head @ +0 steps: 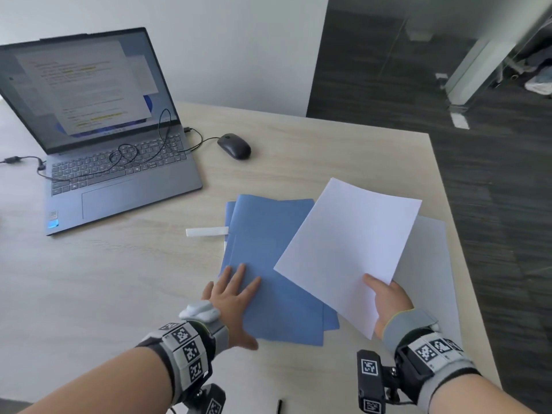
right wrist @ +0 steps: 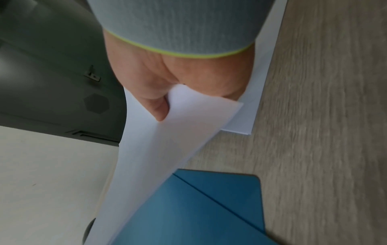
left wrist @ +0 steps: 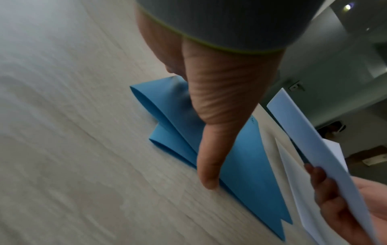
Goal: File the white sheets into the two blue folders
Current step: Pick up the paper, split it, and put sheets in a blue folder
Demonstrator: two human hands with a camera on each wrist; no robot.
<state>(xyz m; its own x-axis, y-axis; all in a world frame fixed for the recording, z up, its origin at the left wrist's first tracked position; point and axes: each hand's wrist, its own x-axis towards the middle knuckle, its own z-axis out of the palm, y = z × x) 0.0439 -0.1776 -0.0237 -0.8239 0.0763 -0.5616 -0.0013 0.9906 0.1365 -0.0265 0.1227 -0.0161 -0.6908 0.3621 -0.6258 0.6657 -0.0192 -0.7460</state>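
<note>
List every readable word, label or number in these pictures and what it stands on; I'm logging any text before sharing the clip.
No text can be read.
Laptop screen: a document with highlighted lines, too blurred to read.
Laptop stickers: too small to read.
Keyboard keys: legends too small.
Wrist markers: square black-and-white codes, no words.
Top blue folder: a faint dark mark, illegible.
Held white sheet: blank.

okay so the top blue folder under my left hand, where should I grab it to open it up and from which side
Judging by its pose, take the top folder cover by its free long edge, on the right, slipping fingers under from that side. The left wrist view shows the rounded fold on the left, so the cover hinges there. The left hand lies flat on it, and the sheet held by the right hand hangs over the right edge.
</note>
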